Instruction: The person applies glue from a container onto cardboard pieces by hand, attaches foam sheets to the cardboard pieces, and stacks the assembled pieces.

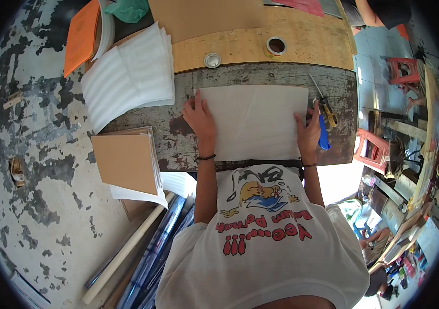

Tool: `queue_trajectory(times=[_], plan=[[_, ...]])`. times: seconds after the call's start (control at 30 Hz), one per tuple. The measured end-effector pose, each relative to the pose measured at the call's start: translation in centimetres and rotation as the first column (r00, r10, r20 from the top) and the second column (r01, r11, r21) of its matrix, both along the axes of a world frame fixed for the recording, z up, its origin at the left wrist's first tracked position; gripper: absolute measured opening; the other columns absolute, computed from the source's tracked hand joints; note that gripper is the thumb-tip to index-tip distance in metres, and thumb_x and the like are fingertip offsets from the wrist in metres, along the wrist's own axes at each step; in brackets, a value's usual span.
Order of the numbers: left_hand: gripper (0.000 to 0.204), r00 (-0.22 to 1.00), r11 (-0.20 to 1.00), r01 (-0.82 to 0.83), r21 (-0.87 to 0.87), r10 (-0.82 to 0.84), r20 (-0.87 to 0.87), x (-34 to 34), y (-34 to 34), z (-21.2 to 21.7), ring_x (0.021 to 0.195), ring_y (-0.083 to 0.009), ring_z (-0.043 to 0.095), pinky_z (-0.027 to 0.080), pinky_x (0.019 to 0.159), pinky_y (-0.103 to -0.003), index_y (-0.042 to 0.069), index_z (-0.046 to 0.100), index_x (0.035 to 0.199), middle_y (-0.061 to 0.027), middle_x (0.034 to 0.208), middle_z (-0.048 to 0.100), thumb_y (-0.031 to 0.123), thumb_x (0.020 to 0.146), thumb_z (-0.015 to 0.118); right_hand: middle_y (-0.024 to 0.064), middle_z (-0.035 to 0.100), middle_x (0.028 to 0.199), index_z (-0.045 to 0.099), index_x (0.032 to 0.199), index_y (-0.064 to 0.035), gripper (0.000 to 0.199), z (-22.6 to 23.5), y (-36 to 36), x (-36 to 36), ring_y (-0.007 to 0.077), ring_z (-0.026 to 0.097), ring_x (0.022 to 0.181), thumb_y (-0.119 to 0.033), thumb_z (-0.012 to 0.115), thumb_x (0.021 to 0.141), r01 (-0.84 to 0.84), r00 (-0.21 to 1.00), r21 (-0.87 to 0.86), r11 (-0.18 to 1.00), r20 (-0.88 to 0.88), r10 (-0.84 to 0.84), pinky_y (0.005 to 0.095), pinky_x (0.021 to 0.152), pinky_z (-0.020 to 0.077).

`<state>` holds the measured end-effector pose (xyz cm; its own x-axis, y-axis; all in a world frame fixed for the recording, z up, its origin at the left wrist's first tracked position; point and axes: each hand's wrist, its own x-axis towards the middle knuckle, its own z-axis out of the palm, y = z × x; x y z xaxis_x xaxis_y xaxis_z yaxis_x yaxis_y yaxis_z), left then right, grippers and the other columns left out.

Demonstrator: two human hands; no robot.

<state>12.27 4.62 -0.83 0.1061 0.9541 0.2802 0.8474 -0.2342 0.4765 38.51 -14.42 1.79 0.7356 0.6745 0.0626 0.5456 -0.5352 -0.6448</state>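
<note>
A white foam sheet (258, 123) lies flat on the worn table in front of me, with a thin brown edge along its far side. My left hand (200, 121) rests at its left edge, fingers stretched out and apart. At the right edge is my right hand (308, 131), thumb and index finger spread, holding nothing. Just right of that hand lies a blue cutter knife (323, 134); whether the fingers touch it I cannot tell. Beside the knife is a screwdriver (328, 110) with a yellow and black handle.
Stacked foam sheets (132, 77) lie at the far left, with brown boards (126, 159) nearer. An open can (276, 46) and a round metal lid (212, 60) stand on the plywood (312, 44). Long rolls (126, 252) lean at lower left. Red stools (371, 150) stand right.
</note>
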Motion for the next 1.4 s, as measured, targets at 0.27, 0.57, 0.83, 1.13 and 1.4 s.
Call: queue_trajectory(times=[0.27, 0.57, 0.83, 1.13, 1.4], plan=[[0.079, 0.972, 0.992, 0.120, 0.042, -0.108, -0.209, 1.7, -1.7, 2.0, 0.118, -0.0399, 0.044, 0.032, 0.103, -0.056, 0.004, 0.046, 0.149, -0.0208, 0.136, 0.047, 0.053, 0.090, 0.067, 0.0181, 0.058, 0.135, 0.043, 0.150, -0.0071, 0.064, 2.2, 1.3, -0.8, 0.0340, 0.056, 0.120, -0.012, 0.070, 0.092, -0.096, 0.962, -0.029, 0.995, 0.252, 0.101, 0.0436, 0.098, 0.0461], [0.080, 0.934, 0.971, 0.194, -0.143, -0.227, -0.277, 1.6, -1.4, 0.6, 0.153, -0.0407, 0.016, 0.009, 0.120, -0.064, 0.004, 0.032, 0.156, -0.0215, 0.166, 0.019, 0.056, 0.098, 0.051, 0.0146, 0.042, 0.155, 0.037, 0.151, -0.0018, 0.064, 1.1, 6.6, -7.2, 0.0335, 0.036, 0.145, -0.009, 0.061, 0.092, -0.618, 0.785, -0.045, 0.785, 0.029, 0.619, 0.0525, 0.123, 0.0202], [0.065, 0.952, 0.970, 0.205, -0.128, -0.228, -0.203, 1.4, -1.2, 0.8, 0.152, -0.0413, 0.021, 0.011, 0.120, -0.063, 0.003, 0.034, 0.155, -0.0210, 0.164, 0.025, 0.038, 0.103, 0.047, 0.0127, 0.034, 0.162, 0.027, 0.156, -0.0006, 0.068, -0.2, 8.0, -11.3, 0.0291, 0.026, 0.152, -0.035, 0.051, 0.102, -0.735, 0.620, -0.202, 0.647, 0.186, 0.762, 0.0525, 0.125, 0.0149], [0.061, 0.948, 0.956, 0.285, -0.065, -0.292, -0.129, 0.3, -1.6, -0.9, 0.150, -0.0410, 0.026, 0.022, 0.121, -0.055, -0.003, 0.045, 0.147, -0.0200, 0.161, 0.033, 0.031, 0.098, 0.059, 0.0129, 0.033, 0.162, 0.024, 0.156, 0.0021, 0.072, 0.0, 8.4, -11.4, 0.0295, 0.026, 0.152, -0.035, 0.052, 0.101, -0.730, 0.635, -0.185, 0.658, 0.170, 0.753, 0.0521, 0.125, 0.0145], [0.073, 0.939, 0.949, 0.283, -0.137, -0.304, -0.162, 1.3, -3.0, 1.0, 0.151, -0.0404, 0.023, 0.019, 0.122, -0.054, -0.003, 0.034, 0.153, -0.0184, 0.163, 0.029, 0.042, 0.099, 0.055, 0.0152, 0.032, 0.162, 0.029, 0.155, 0.0000, 0.071, -0.8, 7.4, -10.7, 0.0299, 0.027, 0.152, -0.038, 0.052, 0.100, -0.717, 0.605, -0.259, 0.647, 0.228, 0.763, 0.0521, 0.124, 0.0169]])
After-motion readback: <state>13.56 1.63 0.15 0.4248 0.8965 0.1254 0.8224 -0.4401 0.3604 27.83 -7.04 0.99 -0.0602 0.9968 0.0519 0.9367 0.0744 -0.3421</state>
